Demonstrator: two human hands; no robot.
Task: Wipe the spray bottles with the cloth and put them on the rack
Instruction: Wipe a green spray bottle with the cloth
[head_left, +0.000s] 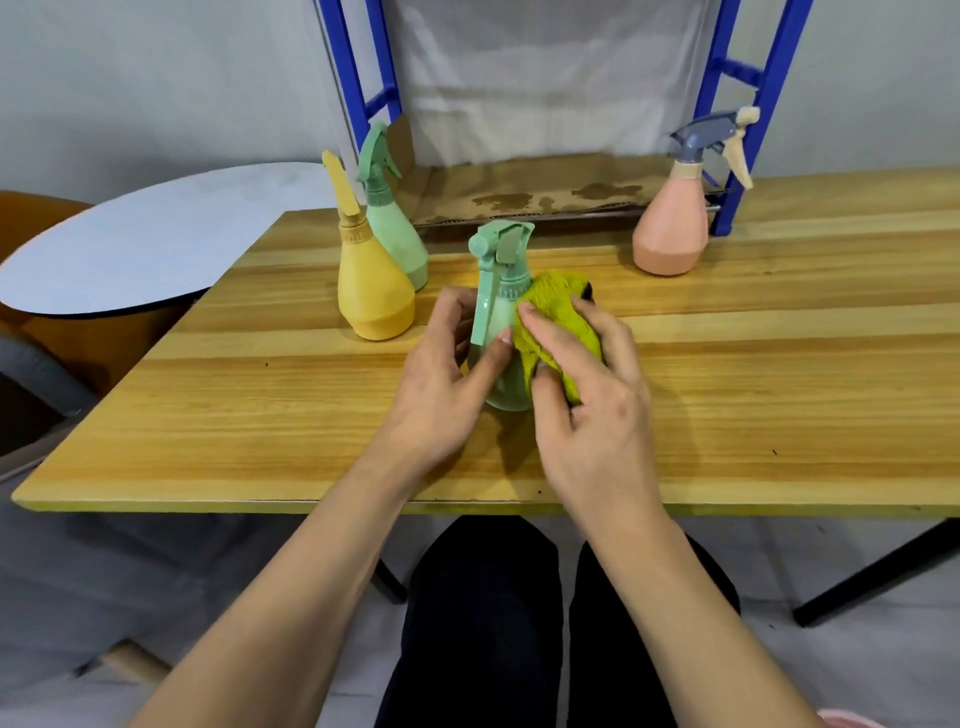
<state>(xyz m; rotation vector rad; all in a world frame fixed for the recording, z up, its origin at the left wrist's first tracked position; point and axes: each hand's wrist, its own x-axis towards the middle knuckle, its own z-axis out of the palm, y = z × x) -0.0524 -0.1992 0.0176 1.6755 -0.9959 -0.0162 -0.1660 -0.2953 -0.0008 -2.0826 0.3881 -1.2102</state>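
A pale green spray bottle (500, 317) is held above the middle of the wooden table (727, 374). My left hand (441, 379) grips its body from the left, thumb across the front. My right hand (587, 395) presses a yellow-green cloth (558, 317) against the bottle's right side. A yellow spray bottle (374, 291) and a second green spray bottle (397, 228) stand together at the back left. A pink spray bottle (675, 228) with a grey head stands at the back right. The blue rack (727, 156) rises behind the table, its low shelf (545, 192) lined with stained cardboard.
A round white tabletop (145, 244) sits to the left, beside the wooden table. My dark-trousered legs (483, 623) are under the table's near edge. A black table leg (878, 571) angles down at the right.
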